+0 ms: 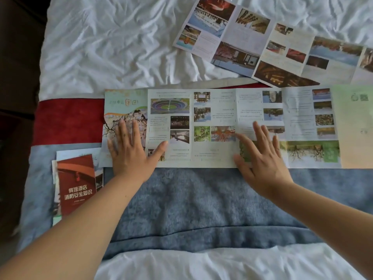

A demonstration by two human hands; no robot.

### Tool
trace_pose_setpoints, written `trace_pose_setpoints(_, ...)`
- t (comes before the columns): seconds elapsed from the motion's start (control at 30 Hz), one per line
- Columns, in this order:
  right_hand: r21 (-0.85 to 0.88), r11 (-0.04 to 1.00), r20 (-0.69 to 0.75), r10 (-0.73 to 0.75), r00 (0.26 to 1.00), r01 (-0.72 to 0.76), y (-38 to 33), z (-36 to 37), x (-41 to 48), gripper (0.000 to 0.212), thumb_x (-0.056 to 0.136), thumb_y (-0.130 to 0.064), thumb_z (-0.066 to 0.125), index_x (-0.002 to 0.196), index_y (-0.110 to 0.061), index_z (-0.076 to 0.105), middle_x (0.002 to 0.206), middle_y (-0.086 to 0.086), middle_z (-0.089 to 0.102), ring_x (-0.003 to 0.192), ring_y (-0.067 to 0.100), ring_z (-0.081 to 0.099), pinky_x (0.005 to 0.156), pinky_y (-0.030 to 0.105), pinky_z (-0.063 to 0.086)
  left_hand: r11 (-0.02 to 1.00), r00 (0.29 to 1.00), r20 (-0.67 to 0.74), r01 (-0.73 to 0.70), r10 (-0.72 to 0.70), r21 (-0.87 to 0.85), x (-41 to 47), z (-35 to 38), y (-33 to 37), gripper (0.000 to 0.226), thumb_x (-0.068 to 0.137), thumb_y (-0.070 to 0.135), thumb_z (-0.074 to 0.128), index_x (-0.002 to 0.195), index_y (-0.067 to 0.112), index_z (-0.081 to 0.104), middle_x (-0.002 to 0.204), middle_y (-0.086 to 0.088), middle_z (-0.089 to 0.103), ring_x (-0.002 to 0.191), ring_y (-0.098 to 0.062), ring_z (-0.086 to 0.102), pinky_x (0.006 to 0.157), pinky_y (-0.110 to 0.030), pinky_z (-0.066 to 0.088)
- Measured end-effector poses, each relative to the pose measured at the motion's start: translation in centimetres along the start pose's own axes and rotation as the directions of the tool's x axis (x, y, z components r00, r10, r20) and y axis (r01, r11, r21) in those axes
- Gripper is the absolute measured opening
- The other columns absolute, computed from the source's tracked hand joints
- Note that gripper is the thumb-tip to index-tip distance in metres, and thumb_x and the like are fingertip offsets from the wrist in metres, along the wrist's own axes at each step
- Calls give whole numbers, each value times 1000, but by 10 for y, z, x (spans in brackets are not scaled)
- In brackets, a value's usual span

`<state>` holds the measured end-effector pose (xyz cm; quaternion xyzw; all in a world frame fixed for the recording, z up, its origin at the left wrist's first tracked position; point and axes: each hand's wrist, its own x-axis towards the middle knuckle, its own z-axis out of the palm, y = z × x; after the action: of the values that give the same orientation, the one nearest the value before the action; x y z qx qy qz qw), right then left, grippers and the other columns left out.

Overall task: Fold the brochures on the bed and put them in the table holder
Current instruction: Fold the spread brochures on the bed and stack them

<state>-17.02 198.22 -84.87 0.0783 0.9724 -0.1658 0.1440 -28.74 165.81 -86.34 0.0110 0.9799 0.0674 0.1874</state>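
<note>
A long brochure (214,118) lies unfolded across the bed, several panels wide, with photos and text. My left hand (131,150) rests flat on its leftmost panels, fingers spread. My right hand (260,156) lies flat on its lower middle, fingers apart. A second unfolded brochure (262,43) lies at an angle on the white sheet behind, running off the right edge. A small pile of folded brochures (76,184), a red one on top, sits at the left on the blue runner. No table holder is in view.
The white sheet (111,41) is creased. A blue and red bed runner (191,203) crosses the bed under the long brochure. The bed's left edge drops to a dark floor (18,98).
</note>
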Motion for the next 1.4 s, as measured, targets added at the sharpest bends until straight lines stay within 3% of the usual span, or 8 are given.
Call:
trace_pose_setpoints(0.17,-2,999,60,49,997,-49,-40,17,30,74,97,-79,20,156,-54,-16,169,4,-27,154,27,-27,127,48,-11,995,998,24,51,-50,-84,3,7,11,121,69,103,8,159,26,-18,167,-5,-25,154,-22,-24,124,-52,-14)
trace_pose_setpoints(0.4,5,999,82,40,996,-41,-42,29,33,70,97,-78,20,151,-60,-21,164,6,-39,150,30,-37,125,53,-14,974,999,31,27,-20,-227,1,4,6,123,68,101,18,161,27,-15,169,0,-22,154,-15,-22,123,-47,-15)
trace_pose_setpoints(0.5,-50,998,81,35,996,-31,-46,27,33,68,99,-71,19,152,-58,-22,162,12,-41,148,36,-38,123,59,-15,978,1000,-10,-4,2,-208,-3,4,8,116,73,99,15,161,28,-14,169,-1,-20,155,-15,-20,125,-47,-13)
trace_pose_setpoints(0.67,-136,987,24,-86,996,88,-76,21,56,66,100,-66,12,156,-50,-19,163,15,-37,149,39,-35,122,61,-15,997,998,-60,-26,21,-75,19,-2,4,111,73,101,11,158,36,-18,168,-5,-23,156,-23,-19,124,-53,-10)
trace_pose_setpoints(0.83,-96,994,52,-43,998,48,-100,21,89,68,97,-76,11,156,-54,-14,168,8,-29,153,36,-29,123,61,-13,997,1000,-15,25,-24,69,50,-16,-10,116,65,105,5,157,40,-19,168,-5,-22,156,-32,-16,123,-59,-8)
trace_pose_setpoints(0.97,-78,996,82,-32,996,38,-99,29,93,68,94,-79,7,153,-57,-17,167,5,-31,153,35,-30,120,67,-15,1000,999,42,18,-17,-18,46,-14,-9,114,64,105,4,156,42,-21,168,-3,-23,156,-31,-17,124,-58,-6)
trace_pose_setpoints(1.2,-22,994,78,-104,991,106,-90,30,91,68,97,-78,17,154,-58,-14,167,1,-31,152,32,-32,120,62,-18,955,997,49,-41,58,-294,31,-18,12,108,64,103,4,157,48,-8,171,4,-11,157,-23,-13,124,-56,-11)
trace_pose_setpoints(1.4,24,978,118,-209,971,208,-73,11,87,64,103,-59,35,161,-38,18,173,0,-8,158,20,-13,127,52,-5,943,988,50,-127,149,-306,10,-25,56,89,79,92,11,153,52,-18,167,6,-25,155,-21,-21,120,-57,-20)
